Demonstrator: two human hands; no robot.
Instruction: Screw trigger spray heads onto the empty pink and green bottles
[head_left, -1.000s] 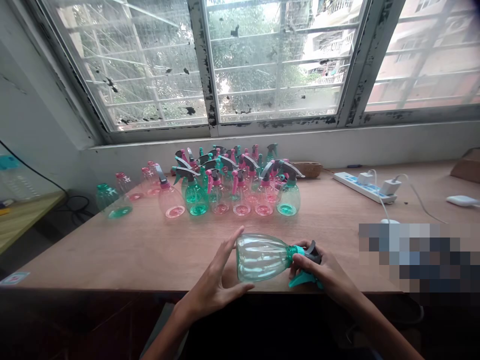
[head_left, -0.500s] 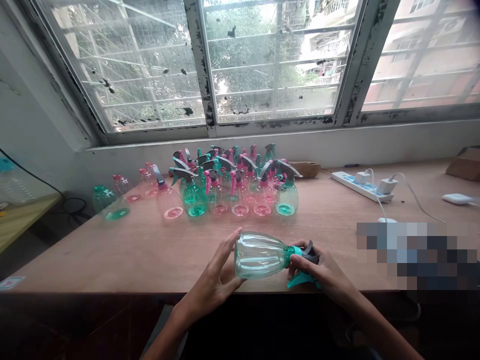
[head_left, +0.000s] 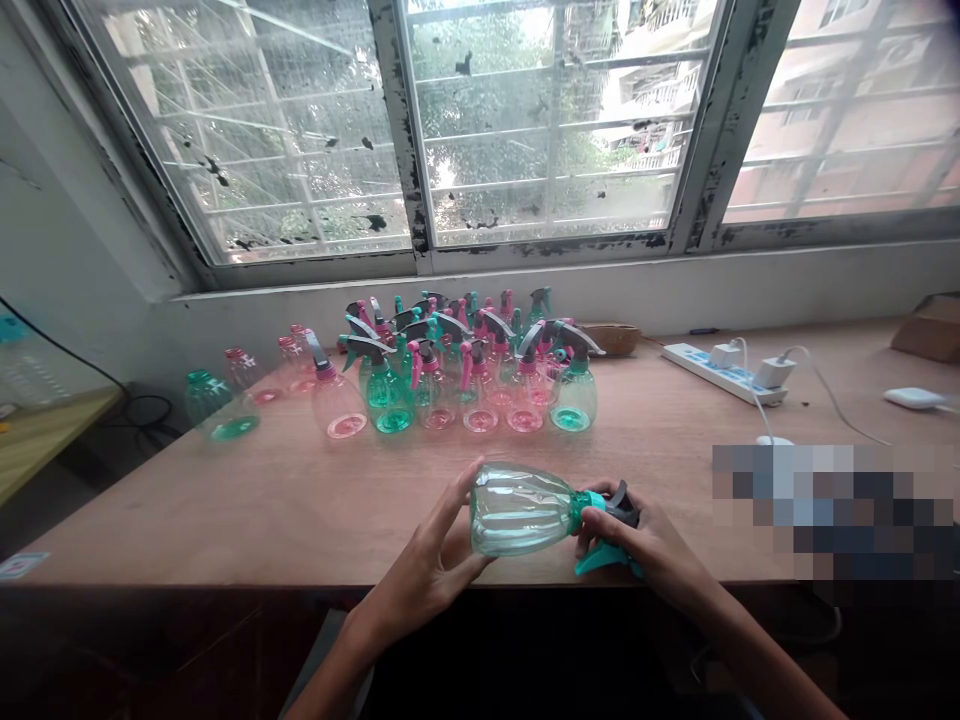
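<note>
A clear green spray bottle [head_left: 521, 510] lies on its side in the air above the table's front edge, its base to the left. My left hand [head_left: 435, 550] is curved around the base end, fingertips at the top corner and thumb at the lower one. Closed around the collar and the dark grey and teal trigger head [head_left: 611, 555] is my right hand [head_left: 637, 535]. Part of the head is hidden behind those fingers.
Several pink and green spray bottles [head_left: 480, 400] stand grouped at the back. Open-necked bottles, one a green bottle [head_left: 225, 405], stand to their left. A power strip [head_left: 697, 365] with white chargers lies at the right, near a blurred patch. A basket [head_left: 611, 338] sits behind.
The bottle has turned slightly about its long axis, with its reflections shifted. Both hands stay almost where they were.
</note>
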